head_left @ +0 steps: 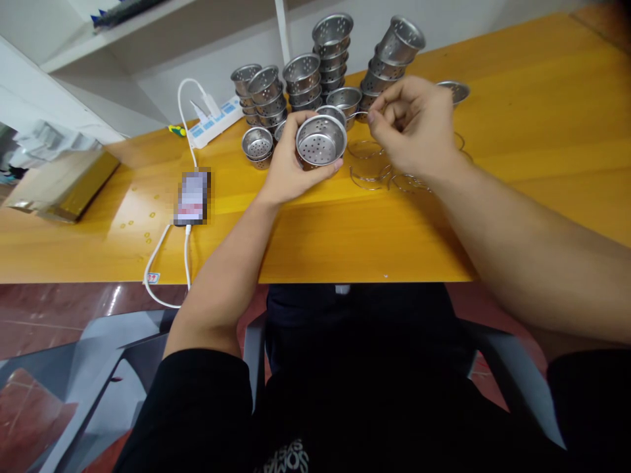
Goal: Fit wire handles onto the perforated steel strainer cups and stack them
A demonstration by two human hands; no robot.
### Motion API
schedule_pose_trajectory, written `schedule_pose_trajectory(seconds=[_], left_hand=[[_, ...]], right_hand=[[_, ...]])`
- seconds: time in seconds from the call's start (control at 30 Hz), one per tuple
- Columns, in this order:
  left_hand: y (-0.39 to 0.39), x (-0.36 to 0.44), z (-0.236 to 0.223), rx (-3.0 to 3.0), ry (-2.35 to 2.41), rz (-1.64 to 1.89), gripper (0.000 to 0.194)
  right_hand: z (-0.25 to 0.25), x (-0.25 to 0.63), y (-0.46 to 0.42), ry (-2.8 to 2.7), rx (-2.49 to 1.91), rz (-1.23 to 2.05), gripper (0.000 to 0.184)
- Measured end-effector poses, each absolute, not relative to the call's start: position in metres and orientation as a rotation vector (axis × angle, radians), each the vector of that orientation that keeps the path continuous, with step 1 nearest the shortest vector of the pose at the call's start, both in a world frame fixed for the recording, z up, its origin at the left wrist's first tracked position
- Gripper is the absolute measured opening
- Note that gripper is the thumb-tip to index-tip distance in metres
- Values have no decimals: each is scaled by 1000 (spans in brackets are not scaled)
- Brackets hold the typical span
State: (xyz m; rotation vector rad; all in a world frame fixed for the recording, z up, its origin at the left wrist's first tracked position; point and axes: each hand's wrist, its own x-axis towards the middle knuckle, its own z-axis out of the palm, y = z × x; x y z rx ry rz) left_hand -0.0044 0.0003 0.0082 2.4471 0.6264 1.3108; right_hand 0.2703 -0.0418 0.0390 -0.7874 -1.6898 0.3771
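My left hand (286,167) is wrapped round a small perforated metal strainer cup (321,141), its open mouth tilted up towards me. Just right of the cup, my right hand (417,125) pinches a thin curved metal wire (361,113) between thumb and forefinger. The wire's far end reaches towards the cups; whether it touches the held one I cannot tell. Several loose wire rings (367,179) lie on the table below my right hand, partly hidden by it. Two nested strainer cups (257,144) stand left of my left hand.
Tall stacks of strainer cups (332,33) line the back of the yellow table (345,243), with a leaning stack (401,43) at the right. A round metal piece (454,90) lies behind my right wrist. To the left are a power strip (217,121), a cabled phone (192,198) and a cardboard box (66,184).
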Motion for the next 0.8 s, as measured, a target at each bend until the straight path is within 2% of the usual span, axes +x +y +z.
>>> schedule_pose_trajectory(seconds=[0.27,0.5,0.6,0.8], left_hand=[[-1,-6,12,2437,669,1302,96],[5,-5,6,2382,720,1376,100],[11,-4,1,2425,661,1398,102],[12,-1,-1,2429,706,1425,91]], right_hand=[[39,270,-42,-1688,-786,384,70],[39,271,-42,-1700,-799,385,59],[36,272,-39,-1678,-794,374,60],[38,262,-43,-1610,-797,327,70]])
